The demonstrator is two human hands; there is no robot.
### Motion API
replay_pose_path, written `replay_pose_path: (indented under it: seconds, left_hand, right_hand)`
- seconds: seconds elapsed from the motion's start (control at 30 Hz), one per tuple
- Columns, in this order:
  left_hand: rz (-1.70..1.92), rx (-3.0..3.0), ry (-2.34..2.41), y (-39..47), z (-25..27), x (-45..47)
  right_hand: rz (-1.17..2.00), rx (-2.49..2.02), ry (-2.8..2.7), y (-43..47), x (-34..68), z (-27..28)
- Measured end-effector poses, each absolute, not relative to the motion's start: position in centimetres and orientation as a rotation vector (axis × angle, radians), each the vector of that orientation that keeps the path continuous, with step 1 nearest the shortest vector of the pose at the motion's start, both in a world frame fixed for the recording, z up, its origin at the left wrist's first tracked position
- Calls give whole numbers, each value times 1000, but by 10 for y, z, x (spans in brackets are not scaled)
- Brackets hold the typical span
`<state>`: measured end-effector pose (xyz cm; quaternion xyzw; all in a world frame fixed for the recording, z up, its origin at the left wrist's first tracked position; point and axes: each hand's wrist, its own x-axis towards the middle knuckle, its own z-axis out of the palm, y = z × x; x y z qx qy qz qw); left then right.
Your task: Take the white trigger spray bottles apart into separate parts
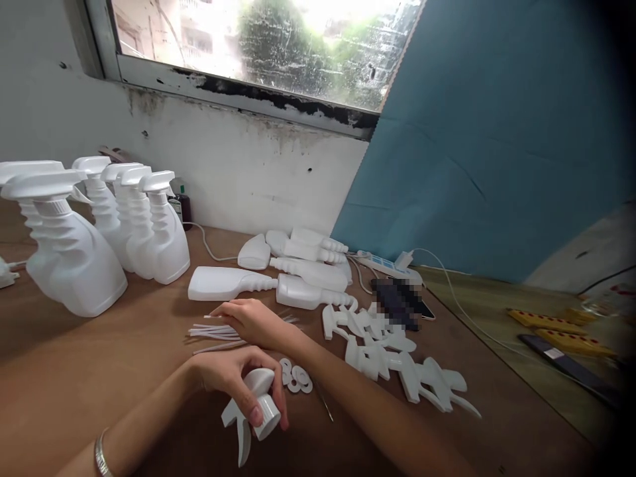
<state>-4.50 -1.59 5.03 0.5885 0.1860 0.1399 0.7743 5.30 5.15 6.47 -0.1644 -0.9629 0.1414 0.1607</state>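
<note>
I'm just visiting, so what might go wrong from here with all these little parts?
The thin white tubes lie loose under the right hand, so a careless move might scatter them.
The right forearm passes close to the small white rings and could sweep them aside.
The left hand holds the smooth-looking spray head, which might slip.

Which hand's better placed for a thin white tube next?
Probably the right: the right hand is already at the tubes, while the left hand has its grip on a trigger head.
</note>
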Motion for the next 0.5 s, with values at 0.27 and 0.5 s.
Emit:
replay_pose_path:
  seconds: [0.27, 0.5]
  left_hand:
    - [257, 1196, 345, -17, 46, -45]
    - [605, 1199, 507, -13, 51, -46]
  right_hand:
    - [241, -511, -2803, 52, 52, 37]
    - [0, -961, -2626, 37, 124, 51]
